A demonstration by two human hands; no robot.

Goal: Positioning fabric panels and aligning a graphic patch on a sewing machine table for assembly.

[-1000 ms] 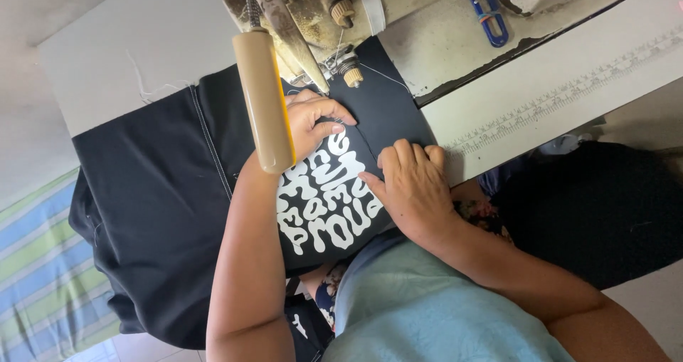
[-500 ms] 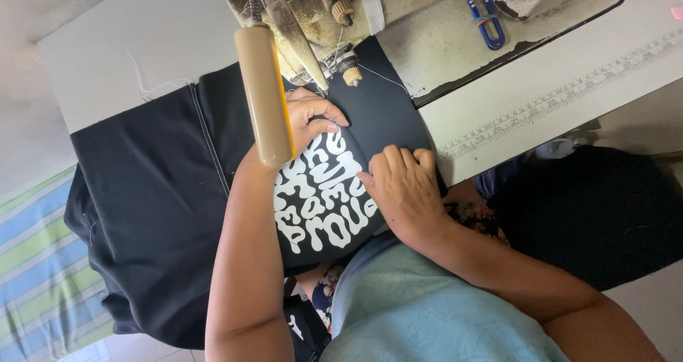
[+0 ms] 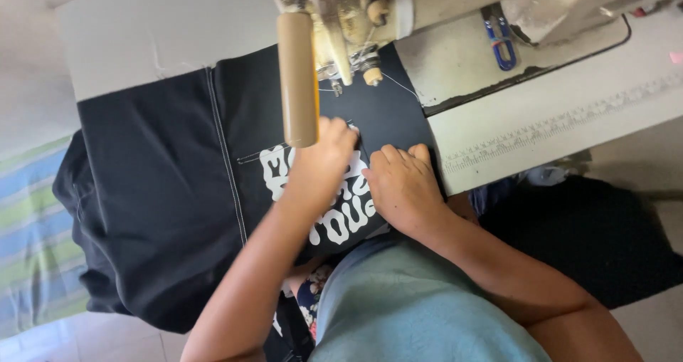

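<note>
A dark navy garment (image 3: 178, 212) lies spread over the pale worktop (image 3: 163, 27), filling the centre and left of the frame, with its lower left part hanging off the edge. Both hands rest flat on it at mid-frame, just below the sewing machine head (image 3: 341, 13) at the top centre. The left hand (image 3: 320, 166) presses palm-down on the white printed lettering (image 3: 334, 223), fingers stretched toward the needle area; its grip is released, holding nothing, only pinning the cloth. The right hand (image 3: 402, 184) lies just beside it to the right, touching it at the fingertips, fingers together and slightly curled over the cloth's right edge (also flat, nothing clenched in it). Both forearms come up from the bottom of the frame, converging, above a light blue-green shirt (image 3: 420, 312).

The cloth is matte and smooth, with a line of pale topstitching (image 3: 228, 163) running top to bottom left of the hands. A tan cylindrical handle (image 3: 297, 77) hangs from the machine, overlapping the left hand's fingers in this view. Blue thread snips (image 3: 501, 42) lie on the cream machine bed (image 3: 462, 70) at upper right. A striped blue and green cloth (image 3: 32, 234) shows at the left edge.
</note>
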